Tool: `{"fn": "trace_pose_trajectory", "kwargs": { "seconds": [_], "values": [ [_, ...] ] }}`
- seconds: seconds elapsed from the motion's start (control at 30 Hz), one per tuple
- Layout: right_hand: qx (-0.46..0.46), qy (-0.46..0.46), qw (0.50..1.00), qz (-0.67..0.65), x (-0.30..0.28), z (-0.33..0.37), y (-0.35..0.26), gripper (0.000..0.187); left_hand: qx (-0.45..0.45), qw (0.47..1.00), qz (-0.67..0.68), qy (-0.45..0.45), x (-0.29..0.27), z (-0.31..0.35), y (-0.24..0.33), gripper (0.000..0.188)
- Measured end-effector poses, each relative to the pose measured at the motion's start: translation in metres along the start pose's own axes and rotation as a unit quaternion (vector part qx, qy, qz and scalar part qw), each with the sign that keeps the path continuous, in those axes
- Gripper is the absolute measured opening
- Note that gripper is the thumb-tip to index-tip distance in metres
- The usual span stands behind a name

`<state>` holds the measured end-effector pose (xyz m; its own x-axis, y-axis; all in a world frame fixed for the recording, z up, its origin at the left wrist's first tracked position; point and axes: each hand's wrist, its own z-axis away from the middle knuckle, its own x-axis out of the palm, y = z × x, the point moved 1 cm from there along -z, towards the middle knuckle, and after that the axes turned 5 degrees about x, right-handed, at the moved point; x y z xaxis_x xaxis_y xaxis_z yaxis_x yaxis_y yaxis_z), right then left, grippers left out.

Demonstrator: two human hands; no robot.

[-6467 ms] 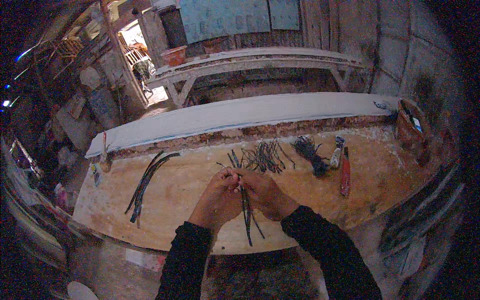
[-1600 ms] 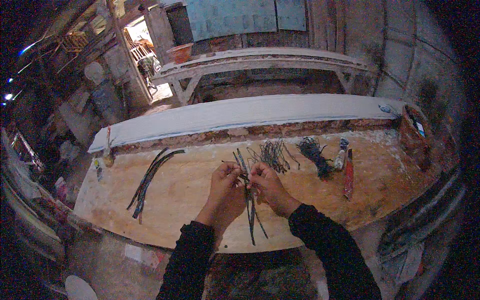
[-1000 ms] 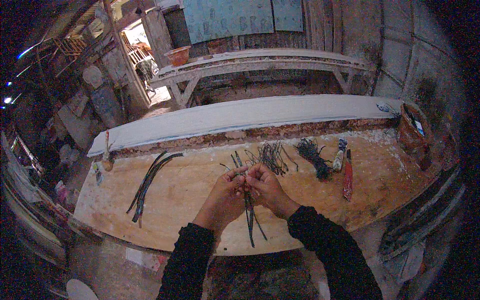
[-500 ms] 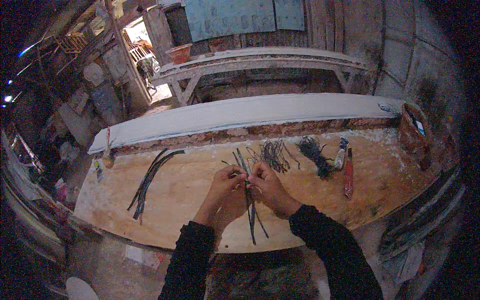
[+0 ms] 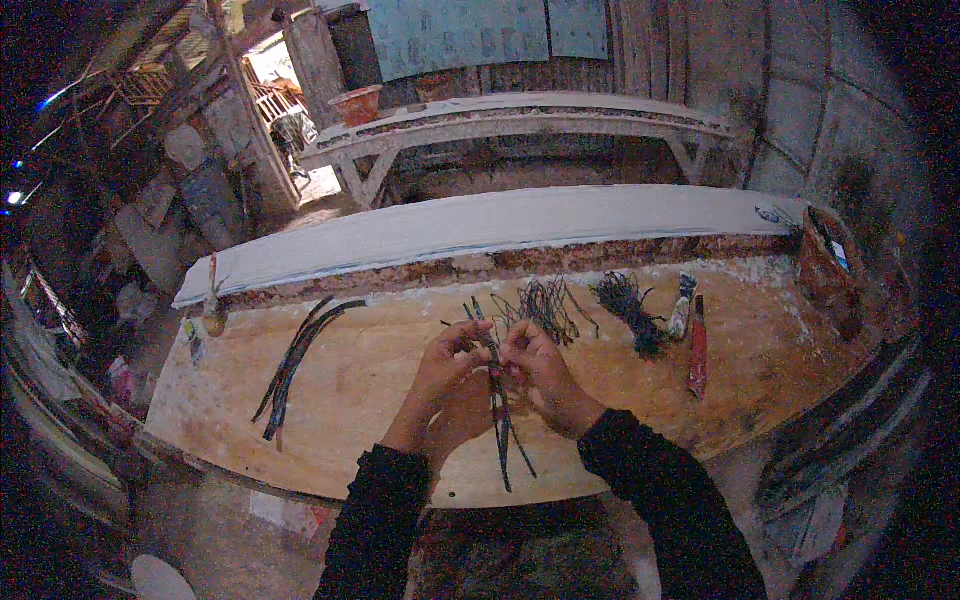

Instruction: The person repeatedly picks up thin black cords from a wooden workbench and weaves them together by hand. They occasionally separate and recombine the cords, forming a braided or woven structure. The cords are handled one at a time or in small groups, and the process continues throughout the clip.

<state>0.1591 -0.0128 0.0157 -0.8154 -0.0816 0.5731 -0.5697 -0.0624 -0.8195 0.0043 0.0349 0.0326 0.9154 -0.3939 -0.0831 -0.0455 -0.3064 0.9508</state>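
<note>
Over the middle of the wooden board, my left hand has its fingers closed around a few thin dark strips. Their upper ends stick out past my fingers and the lower ends hang toward the board's near edge. Right beside it, my right hand is pinched at the same strips; what sits between its fingertips is too small to make out. Just beyond it lies a loose tangle of dark cord. Off to the left, a separate bunch of dark strips rests on the board.
Right of my hands lie a tied dark cord bundle, a small white tube-like item and a red slim tool. A brown container stands at the right end. A long whitish plank borders the far side of the board.
My fingers have shifted slightly: the left fingertips have lifted and the right fingertips have drawn a little away from them. The strips stay between my hands.
</note>
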Motion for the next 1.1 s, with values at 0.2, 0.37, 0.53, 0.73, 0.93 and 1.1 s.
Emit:
{"fn": "trace_pose_trajectory", "kwargs": {
  "seconds": [0.2, 0.37, 0.53, 0.73, 0.93, 1.1],
  "values": [
    [0.017, 0.046, 0.996, -0.072, -0.012, -0.009, -0.008, 0.019, -0.062, 0.996, 0.045, -0.050, 0.001, 0.006, 0.001, 0.030],
    [-0.016, 0.028, 0.992, -0.123, -0.034, -0.021, -0.002, 0.022, 0.034, 0.999, 0.000, -0.009, 0.012, 0.009, 0.004, 0.018],
    [-0.019, 0.001, 0.993, -0.121, -0.041, -0.025, 0.002, 0.027, -0.170, 0.921, 0.351, 0.009, 0.030, 0.020, 0.027, 0.009],
    [-0.009, 0.030, 0.999, 0.032, -0.016, -0.012, -0.011, 0.031, -0.114, 0.964, 0.238, -0.012, 0.025, 0.016, 0.041, 0.006],
    [0.012, 0.054, 0.996, 0.062, -0.011, -0.005, -0.014, 0.027, -0.116, 0.991, 0.062, -0.017, 0.004, 0.006, 0.004, 0.017],
    [-0.005, 0.064, 0.997, 0.037, -0.024, -0.011, -0.018, 0.021, -0.175, 0.928, 0.308, 0.114, 0.018, 0.011, 0.019, 0.019]
  ]
}}
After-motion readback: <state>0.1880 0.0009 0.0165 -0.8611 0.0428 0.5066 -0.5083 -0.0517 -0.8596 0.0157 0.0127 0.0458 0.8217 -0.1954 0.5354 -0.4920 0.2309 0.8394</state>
